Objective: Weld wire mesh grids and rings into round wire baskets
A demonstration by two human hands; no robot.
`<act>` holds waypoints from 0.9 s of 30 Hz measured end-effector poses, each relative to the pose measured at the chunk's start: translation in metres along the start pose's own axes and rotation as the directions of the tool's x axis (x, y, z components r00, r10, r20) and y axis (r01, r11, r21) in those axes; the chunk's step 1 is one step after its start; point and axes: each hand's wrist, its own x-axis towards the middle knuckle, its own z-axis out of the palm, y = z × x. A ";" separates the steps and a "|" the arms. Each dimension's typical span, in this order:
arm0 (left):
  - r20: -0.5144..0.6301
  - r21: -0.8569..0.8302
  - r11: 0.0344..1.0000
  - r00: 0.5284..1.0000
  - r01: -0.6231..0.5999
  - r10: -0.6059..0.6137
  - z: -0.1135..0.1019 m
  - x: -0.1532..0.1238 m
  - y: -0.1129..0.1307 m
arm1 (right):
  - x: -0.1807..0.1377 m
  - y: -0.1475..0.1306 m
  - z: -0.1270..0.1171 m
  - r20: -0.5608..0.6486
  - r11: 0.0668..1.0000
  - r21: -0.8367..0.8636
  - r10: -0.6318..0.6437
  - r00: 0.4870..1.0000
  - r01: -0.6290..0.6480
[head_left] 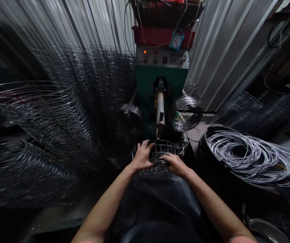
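A round wire basket is held in front of me, just above my dark apron. On its left side, my left hand grips the wires, thumb toward the middle and fingers over the rim. My right hand is closed at the near right side of the basket, its fingers on the wires; whether it also holds a small piece is too dark to tell. Directly beyond the basket, the metal electrode arm of a green welding machine points down toward the rim.
Tall stacks of wire rings stand at the left. Wire coils hang beside the machine. At the right, a black tub holds many loose wire hoops. A small blue clock hangs above the control panel, where a red light glows.
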 end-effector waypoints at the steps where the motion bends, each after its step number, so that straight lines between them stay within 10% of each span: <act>1: 0.004 -0.005 1.000 1.000 0.002 -0.002 0.001 0.001 -0.002 | 0.001 0.001 0.002 0.002 1.000 -0.006 0.001 1.000 -0.001; 27: 0.001 -0.081 0.997 1.000 0.006 -0.006 0.005 0.034 -0.033 | 0.036 0.028 0.011 -0.107 0.998 -0.061 -0.010 0.994 0.003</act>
